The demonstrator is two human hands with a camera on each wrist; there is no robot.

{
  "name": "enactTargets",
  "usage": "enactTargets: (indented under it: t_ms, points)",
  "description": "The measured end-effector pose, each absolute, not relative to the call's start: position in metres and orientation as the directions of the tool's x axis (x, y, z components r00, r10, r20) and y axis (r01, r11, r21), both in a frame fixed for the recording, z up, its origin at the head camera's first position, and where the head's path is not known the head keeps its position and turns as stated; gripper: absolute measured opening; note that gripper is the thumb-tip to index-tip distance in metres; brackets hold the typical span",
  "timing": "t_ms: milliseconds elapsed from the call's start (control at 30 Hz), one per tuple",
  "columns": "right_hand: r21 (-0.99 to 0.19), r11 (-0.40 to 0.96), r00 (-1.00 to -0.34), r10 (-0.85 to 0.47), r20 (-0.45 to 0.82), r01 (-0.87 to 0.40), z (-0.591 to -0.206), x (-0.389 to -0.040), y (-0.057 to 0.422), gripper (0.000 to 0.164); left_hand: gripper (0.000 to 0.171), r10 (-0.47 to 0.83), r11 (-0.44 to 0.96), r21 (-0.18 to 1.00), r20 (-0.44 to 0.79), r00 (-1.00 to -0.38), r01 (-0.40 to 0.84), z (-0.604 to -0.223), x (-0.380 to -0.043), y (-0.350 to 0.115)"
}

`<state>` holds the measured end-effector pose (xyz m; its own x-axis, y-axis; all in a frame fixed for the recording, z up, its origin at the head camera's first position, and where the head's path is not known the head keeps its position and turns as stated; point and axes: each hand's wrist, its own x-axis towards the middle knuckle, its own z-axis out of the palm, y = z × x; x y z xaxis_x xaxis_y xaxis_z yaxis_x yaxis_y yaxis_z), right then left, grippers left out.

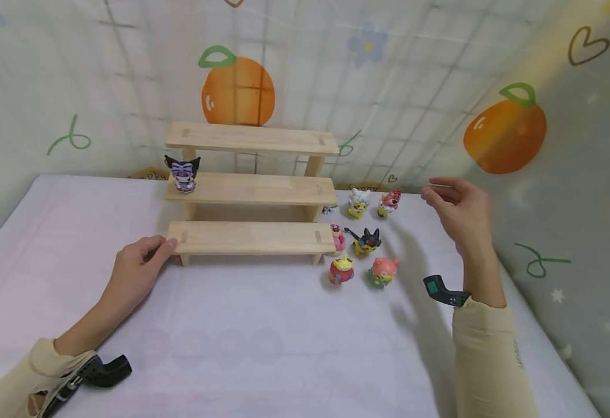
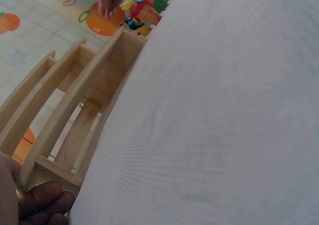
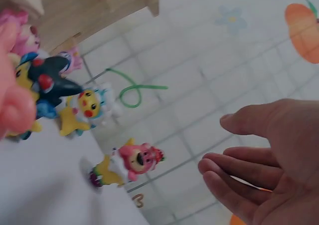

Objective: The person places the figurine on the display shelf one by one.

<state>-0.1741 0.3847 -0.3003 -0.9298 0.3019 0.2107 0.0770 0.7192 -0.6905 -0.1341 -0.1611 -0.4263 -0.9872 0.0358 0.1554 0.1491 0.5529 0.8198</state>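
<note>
A three-step wooden display shelf (image 1: 253, 238) stands on the white-covered table. My left hand (image 1: 140, 261) grips the left end of its lowest step, with the thumb at the top edge and the fingers (image 2: 45, 200) curled below it. On the middle step's left end stands a small figurine (image 1: 183, 174) with a black pointed hood and purple bow. My right hand (image 1: 462, 215) is raised at the right, fingers loosely extended and holding nothing. Nearest to it is a pink bear figurine (image 3: 137, 160) with a red top, standing apart from the fingertips.
Right of the shelf stand several figurines: a white fluffy-capped one (image 1: 358, 203), a black-eared one (image 1: 366, 241), a pink-hooded one (image 1: 383, 271) and a red one with a yellow top (image 1: 341, 270). A pink figurine (image 1: 338, 238) is partly hidden by the lowest step. A printed curtain (image 1: 305, 69) hangs behind.
</note>
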Motion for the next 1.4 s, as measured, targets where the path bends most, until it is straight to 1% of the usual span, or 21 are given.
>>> enactTargets:
  t_ms: [167,300,433,533,667,900,1000,1167,1400]
  points:
    - [-0.67,0.739,-0.93,0.296,0.217,0.079,-0.312,-0.181,0.384,0.053,0.045,0.027,0.549,0.823,0.158,-0.987,0.147,-0.425,-0.133,-0.16]
    - [-0.646,0.762,-0.94,0.255,0.229,0.049,-0.325,-0.189,0.384,0.05,0.045,0.028,0.547,0.824,0.159,-0.987,0.149,-0.424,-0.133,-0.16]
    - [-0.657,0.754,-0.947,0.207,0.246,-0.006,-0.341,-0.196,0.384,0.047,0.045,0.03,0.548,0.824,0.149,-0.988,0.141,-0.424,-0.133,-0.161]
    - [-0.676,0.737,-0.949,0.192,0.249,-0.028,-0.351,-0.2,0.384,0.05,0.047,0.032,0.55,0.825,0.137,-0.99,0.131,-0.424,-0.133,-0.161]
    - [-0.68,0.733,-0.958,0.179,0.226,-0.023,-0.361,-0.205,0.382,0.057,0.047,0.033,0.548,0.826,0.133,-0.991,0.129,-0.424,-0.134,-0.161]
    - [-0.688,0.726,-0.969,0.167,0.18,-0.003,-0.375,-0.212,0.376,0.061,0.047,0.03,0.546,0.828,0.133,-0.991,0.128,-0.425,-0.135,-0.161]
    - [-0.685,0.728,-0.97,0.177,0.167,0.015,-0.379,-0.213,0.375,0.061,0.047,0.031,0.546,0.827,0.136,-0.99,0.131,-0.426,-0.135,-0.161]
    - [-0.697,0.717,-0.968,0.198,0.155,0.036,-0.382,-0.214,0.375,0.055,0.046,0.031,0.545,0.828,0.134,-0.991,0.129,-0.425,-0.135,-0.161]
    - [-0.703,0.709,-0.966,0.217,0.14,0.058,-0.384,-0.215,0.374,0.055,0.043,0.028,0.545,0.829,0.129,-0.991,0.123,-0.423,-0.134,-0.162]
